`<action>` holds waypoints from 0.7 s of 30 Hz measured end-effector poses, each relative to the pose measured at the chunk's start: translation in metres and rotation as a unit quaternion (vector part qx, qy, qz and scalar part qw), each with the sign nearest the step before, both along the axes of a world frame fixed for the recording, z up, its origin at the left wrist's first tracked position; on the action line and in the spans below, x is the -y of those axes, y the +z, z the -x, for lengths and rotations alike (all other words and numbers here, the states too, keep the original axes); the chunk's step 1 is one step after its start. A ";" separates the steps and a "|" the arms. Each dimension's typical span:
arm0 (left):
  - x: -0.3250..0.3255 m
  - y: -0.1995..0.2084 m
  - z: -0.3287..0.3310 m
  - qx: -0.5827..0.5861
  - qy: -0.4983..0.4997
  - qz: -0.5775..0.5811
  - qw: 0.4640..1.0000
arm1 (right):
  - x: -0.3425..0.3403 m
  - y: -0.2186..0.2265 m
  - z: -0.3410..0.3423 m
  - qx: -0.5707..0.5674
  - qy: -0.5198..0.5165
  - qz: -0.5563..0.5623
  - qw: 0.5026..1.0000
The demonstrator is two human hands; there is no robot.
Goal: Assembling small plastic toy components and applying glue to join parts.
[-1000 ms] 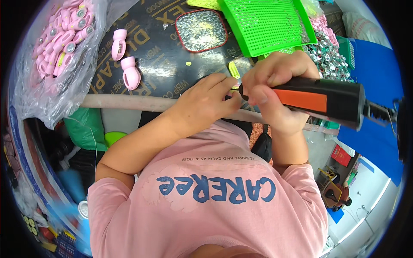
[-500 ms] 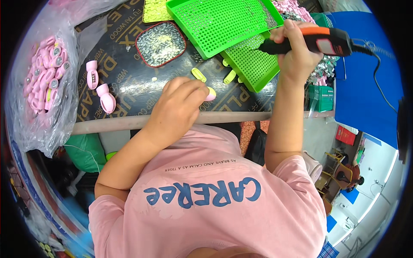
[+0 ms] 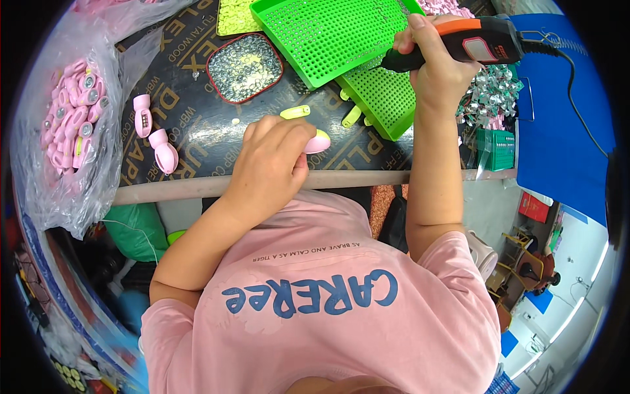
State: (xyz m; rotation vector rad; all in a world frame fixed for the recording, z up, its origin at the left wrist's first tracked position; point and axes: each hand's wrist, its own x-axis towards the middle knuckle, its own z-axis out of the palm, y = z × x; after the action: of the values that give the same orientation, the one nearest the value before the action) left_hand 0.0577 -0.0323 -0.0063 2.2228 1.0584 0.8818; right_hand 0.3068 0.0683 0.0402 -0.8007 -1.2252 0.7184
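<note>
At the near edge of the table my left hand point(image 3: 272, 154) is closed around a pink plastic housing point(image 3: 317, 146) with a yellow-green part on top; the fingers hide much of it. Just beyond its fingertips lies a small oblong yellow-green piece point(image 3: 295, 112). My right hand point(image 3: 441, 69) is wrapped round a black and orange electric screwdriver point(image 3: 459, 47), raised on the right. The tool's thin tip points left, over a perforated bright green tray point(image 3: 315, 49). Small metal screws sit in several of that tray's holes.
A second green tray point(image 3: 387, 108) lies partly underneath, yellow-green pieces point(image 3: 352, 117) beside it. A red-rimmed dish point(image 3: 209, 69) holds small metal parts. Two pink housings point(image 3: 163, 151) lie left, near a plastic bag point(image 3: 108, 131) of similar ones. Metal pieces point(image 3: 492, 95) are heaped right.
My right hand and the screwdriver have moved slightly up and left. The loose yellow-green piece has turned and shifted left. More of the pink housing shows beside my left hand.
</note>
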 end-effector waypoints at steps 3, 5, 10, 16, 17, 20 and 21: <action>0.000 0.000 -0.001 -0.001 0.002 0.001 1.000 | 0.000 0.000 0.001 0.010 -0.009 0.002 1.000; 0.000 0.000 -0.001 -0.006 0.002 0.001 1.000 | 0.000 0.002 0.000 0.031 -0.012 0.005 0.999; 0.001 -0.002 0.001 -0.009 0.009 0.009 1.000 | 0.017 0.029 -0.001 -0.044 0.007 0.001 0.999; -0.001 -0.007 -0.001 -0.003 0.011 -0.002 1.000 | 0.067 0.030 0.013 -0.111 0.174 0.036 0.978; -0.002 -0.006 -0.002 0.002 0.011 -0.004 1.000 | 0.081 0.031 0.026 -0.055 0.130 0.069 0.988; -0.004 -0.003 -0.003 0.002 0.013 -0.006 1.000 | 0.094 0.022 0.036 -0.069 0.137 0.061 0.986; -0.004 -0.002 -0.003 -0.002 0.017 -0.005 1.000 | 0.095 0.019 0.035 -0.067 0.143 0.054 0.986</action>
State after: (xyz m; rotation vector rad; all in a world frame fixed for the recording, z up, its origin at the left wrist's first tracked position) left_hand 0.0607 -0.0286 -0.0079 2.2214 1.0985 0.8989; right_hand 0.2717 -0.0268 0.0591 -0.6587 -1.1981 1.0632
